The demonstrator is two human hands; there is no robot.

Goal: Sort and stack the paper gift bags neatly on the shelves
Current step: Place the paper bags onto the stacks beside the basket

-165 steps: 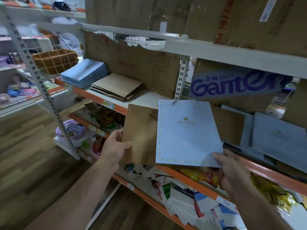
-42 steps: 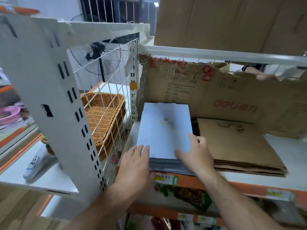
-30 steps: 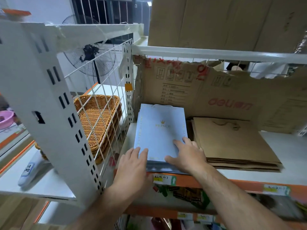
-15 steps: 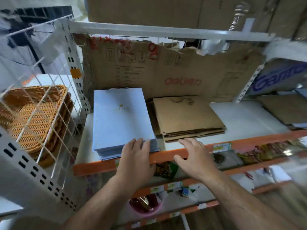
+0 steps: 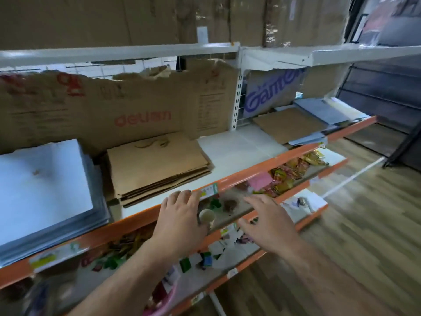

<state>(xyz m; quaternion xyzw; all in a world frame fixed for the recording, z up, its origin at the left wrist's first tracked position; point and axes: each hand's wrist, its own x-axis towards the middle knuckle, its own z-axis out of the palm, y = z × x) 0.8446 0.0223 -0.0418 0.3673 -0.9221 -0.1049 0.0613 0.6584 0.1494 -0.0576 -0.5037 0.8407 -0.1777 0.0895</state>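
Lying flat on shelf (image 5: pixel 239 144), blue gift bags (image 5: pixel 45 190) are stacked at left, brown gift bags (image 5: pixel 157 163) just beside. Left hand (image 5: pixel 182 217) and right hand (image 5: pixel 267 223) are held near orange shelf edge, fingers straight, spread, nothing grasped.

So the left hand (image 5: pixel 180 215) and right hand (image 5: pixel 271 222) are both hanging out in front of the shelf's (image 5: pixel 237 144) orange edge, fingers loose and spread, holding nothing, with the left fingertips sitting right by a price label (image 5: pixel 208 190). On the shelf a blue stack (image 5: pixel 43 190) is lying at the far left with a brown stack (image 5: pixel 157 165) just beside it, both backing onto a torn cardboard sheet (image 5: pixel 114 110). Way off to the right, more brown bags (image 5: pixel 289 126) and blue bags (image 5: pixel 328 110) are lying loosely overlapped, and small packets (image 5: pixel 287 174) are cluttering the lower shelves.
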